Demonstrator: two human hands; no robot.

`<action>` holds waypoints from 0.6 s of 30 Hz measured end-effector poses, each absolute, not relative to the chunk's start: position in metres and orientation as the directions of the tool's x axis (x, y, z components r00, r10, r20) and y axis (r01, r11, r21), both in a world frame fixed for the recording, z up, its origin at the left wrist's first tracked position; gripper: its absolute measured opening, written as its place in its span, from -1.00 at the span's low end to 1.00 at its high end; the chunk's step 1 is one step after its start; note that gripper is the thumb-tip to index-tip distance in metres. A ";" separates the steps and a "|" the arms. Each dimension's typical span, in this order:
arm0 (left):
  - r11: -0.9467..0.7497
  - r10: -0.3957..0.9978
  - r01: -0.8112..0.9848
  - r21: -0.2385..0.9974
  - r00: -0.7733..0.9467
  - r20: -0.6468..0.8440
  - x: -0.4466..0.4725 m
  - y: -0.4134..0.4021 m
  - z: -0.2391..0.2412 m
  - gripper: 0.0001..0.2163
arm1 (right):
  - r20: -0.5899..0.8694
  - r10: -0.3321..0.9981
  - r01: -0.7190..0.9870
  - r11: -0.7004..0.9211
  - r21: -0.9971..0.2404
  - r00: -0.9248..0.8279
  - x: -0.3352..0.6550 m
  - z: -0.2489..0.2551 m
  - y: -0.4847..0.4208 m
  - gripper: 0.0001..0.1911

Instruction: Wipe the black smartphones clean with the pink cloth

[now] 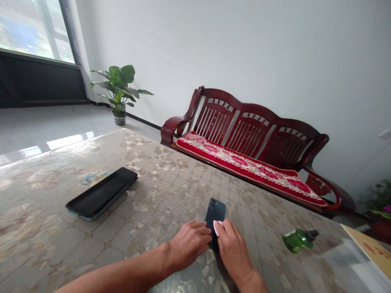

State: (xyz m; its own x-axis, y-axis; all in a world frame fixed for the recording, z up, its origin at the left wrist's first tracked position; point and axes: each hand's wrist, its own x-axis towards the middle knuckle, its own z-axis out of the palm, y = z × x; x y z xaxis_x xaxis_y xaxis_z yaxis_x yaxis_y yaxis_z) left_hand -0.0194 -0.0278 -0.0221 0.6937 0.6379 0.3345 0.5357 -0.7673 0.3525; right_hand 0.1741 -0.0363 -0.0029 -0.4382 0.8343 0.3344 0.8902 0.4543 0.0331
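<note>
A dark blue smartphone (218, 209) lies face down on the table, its camera lenses at the far end. My left hand (192, 243) grips its left edge, fingers close together and bent at the tips. In my right hand (234, 248) is a small pale pink cloth (217, 228), pinched between thumb and fingers and pressed to the back of the smartphone. The near end of the smartphone is partly hidden by my hands. Whether the cloth is fabric or paper I cannot tell.
Left on the patterned tablecloth (171, 185) lie stacked black-screened devices (104, 193), beside coloured rubber bands (88, 178). A green bottle with a black cap (298, 240) lies right, near a clear plastic item and a yellowish box (369, 248). A wooden bench (250, 130) stands beyond the table.
</note>
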 end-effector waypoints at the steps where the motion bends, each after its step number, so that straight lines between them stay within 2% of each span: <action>1: -0.770 0.636 0.534 0.350 0.693 0.341 -0.019 -0.028 -0.022 -0.89 | 0.329 0.832 0.887 0.461 0.039 -0.447 0.172 -0.002 -0.036 -0.67; 8: -0.776 0.630 0.538 0.329 0.689 0.358 -0.018 -0.028 -0.022 -0.92 | 0.324 0.855 0.912 0.402 0.078 -0.404 0.155 0.000 -0.003 -0.71; 14: -0.772 0.635 0.548 0.322 0.683 0.361 -0.016 -0.027 -0.021 -0.92 | 0.295 0.831 0.876 0.480 0.053 -0.473 0.158 -0.001 -0.019 -0.69; 18: -0.774 0.633 0.545 0.323 0.687 0.357 -0.016 -0.027 -0.021 -0.92 | 0.301 0.839 0.885 0.464 0.041 -0.454 0.159 0.000 -0.013 -0.66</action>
